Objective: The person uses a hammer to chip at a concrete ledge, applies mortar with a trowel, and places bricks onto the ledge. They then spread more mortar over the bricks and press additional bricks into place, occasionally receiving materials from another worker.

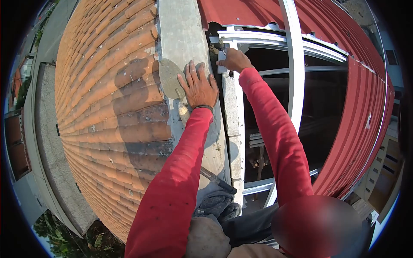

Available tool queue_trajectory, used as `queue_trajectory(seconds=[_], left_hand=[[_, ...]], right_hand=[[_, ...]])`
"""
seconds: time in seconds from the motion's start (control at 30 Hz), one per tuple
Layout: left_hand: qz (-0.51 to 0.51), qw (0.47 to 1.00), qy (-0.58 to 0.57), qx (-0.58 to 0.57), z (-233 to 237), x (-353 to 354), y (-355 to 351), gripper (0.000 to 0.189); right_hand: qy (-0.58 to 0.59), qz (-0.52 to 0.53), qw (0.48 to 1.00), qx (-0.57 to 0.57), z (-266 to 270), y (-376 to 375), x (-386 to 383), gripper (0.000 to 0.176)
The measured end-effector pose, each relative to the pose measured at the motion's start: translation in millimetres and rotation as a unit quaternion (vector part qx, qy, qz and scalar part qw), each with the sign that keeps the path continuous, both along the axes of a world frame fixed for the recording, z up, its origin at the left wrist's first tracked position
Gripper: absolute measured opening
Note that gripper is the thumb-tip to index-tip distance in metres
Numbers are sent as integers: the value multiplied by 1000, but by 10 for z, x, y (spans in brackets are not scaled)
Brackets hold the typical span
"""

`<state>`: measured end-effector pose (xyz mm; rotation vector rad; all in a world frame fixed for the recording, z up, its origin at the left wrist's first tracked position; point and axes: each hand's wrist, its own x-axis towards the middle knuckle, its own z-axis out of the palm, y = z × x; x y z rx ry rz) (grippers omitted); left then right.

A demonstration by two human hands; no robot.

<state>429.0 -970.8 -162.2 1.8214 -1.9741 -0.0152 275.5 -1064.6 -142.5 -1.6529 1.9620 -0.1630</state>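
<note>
My left hand (200, 88) lies flat with fingers spread on a grey concrete ledge (183, 28), a dark band around its wrist. Close beside its fingers rests a trowel (171, 78), its rounded blade pointing away and its wooden handle partly under my forearm. My right hand (236, 60) is closed at the gap between the ledge and a white metal frame (295, 64). A short, dark-tipped thing (221, 45) sticks out from its fist; I cannot tell what it is. Nearer my body, a tool with a black grip (218, 179) lies on the ledge.
Orange roof tiles (107, 112) slope away on the left. Red corrugated sheets (361, 124) lie at the right and far side. Between the frame's bars is a deep, dark opening (322, 99). Dark crumpled cloth (219, 204) sits near my legs.
</note>
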Motion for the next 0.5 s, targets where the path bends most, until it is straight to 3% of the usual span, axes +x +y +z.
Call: queue_trajectory(seconds=[0.5], left_hand=[[3, 1000, 28, 8, 11, -4, -36, 46]], right_hand=[[19, 7, 999, 25, 71, -97, -28, 44]])
